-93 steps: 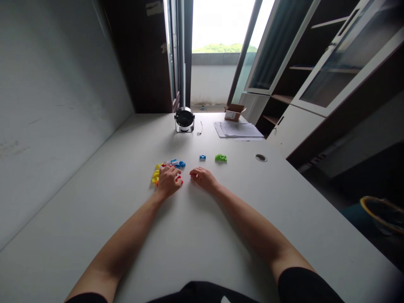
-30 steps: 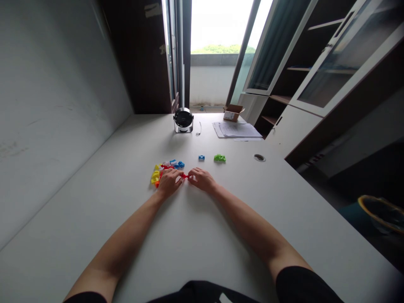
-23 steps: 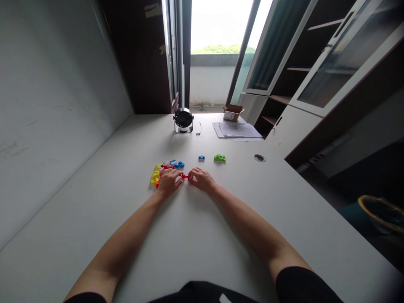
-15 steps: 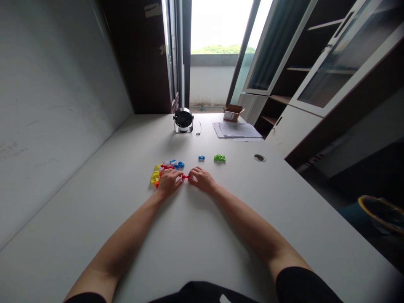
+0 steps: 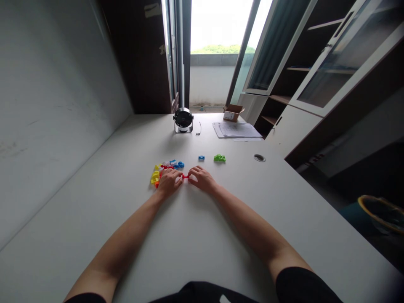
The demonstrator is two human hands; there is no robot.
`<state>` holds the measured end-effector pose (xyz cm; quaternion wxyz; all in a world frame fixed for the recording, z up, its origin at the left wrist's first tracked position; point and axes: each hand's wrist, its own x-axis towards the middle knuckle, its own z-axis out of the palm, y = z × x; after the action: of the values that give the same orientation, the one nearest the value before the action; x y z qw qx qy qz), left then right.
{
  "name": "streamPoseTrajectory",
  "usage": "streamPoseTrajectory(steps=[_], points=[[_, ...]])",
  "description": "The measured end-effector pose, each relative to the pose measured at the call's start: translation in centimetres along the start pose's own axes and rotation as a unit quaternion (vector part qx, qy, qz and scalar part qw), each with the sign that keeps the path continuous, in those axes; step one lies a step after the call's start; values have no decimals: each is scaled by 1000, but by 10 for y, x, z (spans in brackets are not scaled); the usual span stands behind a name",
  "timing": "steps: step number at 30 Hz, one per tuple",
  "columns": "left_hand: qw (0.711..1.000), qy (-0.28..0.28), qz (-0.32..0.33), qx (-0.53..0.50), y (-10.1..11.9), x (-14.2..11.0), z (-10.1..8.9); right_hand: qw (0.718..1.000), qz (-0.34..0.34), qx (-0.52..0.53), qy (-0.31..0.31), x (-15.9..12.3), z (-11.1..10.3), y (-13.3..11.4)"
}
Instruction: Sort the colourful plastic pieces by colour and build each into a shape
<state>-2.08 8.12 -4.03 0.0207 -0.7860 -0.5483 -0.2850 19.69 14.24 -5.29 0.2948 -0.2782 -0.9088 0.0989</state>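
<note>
A small red plastic building piece point(image 5: 185, 177) lies between my two hands, low over the white table. My left hand point(image 5: 169, 181) pinches its left end with the fingertips, and my right hand point(image 5: 201, 179) pinches its right end. Partly covered by my left hand is a pile of similar pieces, with yellow pieces point(image 5: 155, 176) at its left edge, red and white ones in the middle and blue pieces point(image 5: 178, 164) at its far right. Beyond my hands sit a small blue piece point(image 5: 201, 158) and a cluster of green pieces point(image 5: 219, 158).
The white table point(image 5: 195, 240) stretches ahead to a round black device point(image 5: 183, 119) on a metal stand. Farther right lie papers point(image 5: 240, 130) and an open cardboard box point(image 5: 232, 112). A cable hole point(image 5: 259, 158) is set in the tabletop. A wall point(image 5: 57, 84) borders the left side.
</note>
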Motion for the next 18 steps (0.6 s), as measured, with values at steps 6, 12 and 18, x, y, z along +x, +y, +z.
streamPoseTrajectory(steps=[6, 12, 18], points=[[1000, 14, -20, 1, 2, 0, -1, 1000, 2, 11, 1, 0, -2, -3], [1000, 11, -16, 7, 3, 0, -3, 1000, -1, 13, 12, 0, -3, -3], [1000, 9, -8, 6, 2, 0, -2, 1000, -8, 6, 11, 0, -3, -3]])
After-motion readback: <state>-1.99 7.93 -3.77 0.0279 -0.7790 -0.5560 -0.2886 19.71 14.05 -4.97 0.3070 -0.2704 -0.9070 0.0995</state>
